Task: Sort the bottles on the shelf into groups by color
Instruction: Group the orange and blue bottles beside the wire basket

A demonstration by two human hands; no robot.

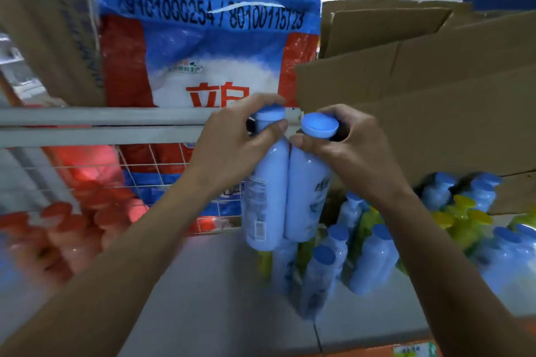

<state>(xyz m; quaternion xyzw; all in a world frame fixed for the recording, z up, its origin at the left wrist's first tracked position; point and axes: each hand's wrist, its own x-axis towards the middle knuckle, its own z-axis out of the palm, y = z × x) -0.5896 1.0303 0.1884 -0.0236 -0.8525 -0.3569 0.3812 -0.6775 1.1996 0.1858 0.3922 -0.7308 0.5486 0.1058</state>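
The person has both arms stretched out over the grey shelf [217, 284]; the left hand [232, 139] has its fingers and thumb curled round the neck of one light blue bottle [266, 182], just under its blue cap; the right hand [345, 142] grips a second light blue bottle [307, 188] the same way, its cap tipped toward us; the two bottles hang side by side, bodies touching, held up clear of the shelf at about the middle of the scene; below and to the right stands a cluster of blue bottles [368, 258], with yellow-green bottles [464, 223] mixed in among them further right; at the near left there is a blurred crowd of red-capped bottles [66, 229]; a white wire grid [162, 177] stands at the far side of the shelf; above it sits a big blue, white and red bag [208, 46], with an open cardboard box [420, 95] to its right.
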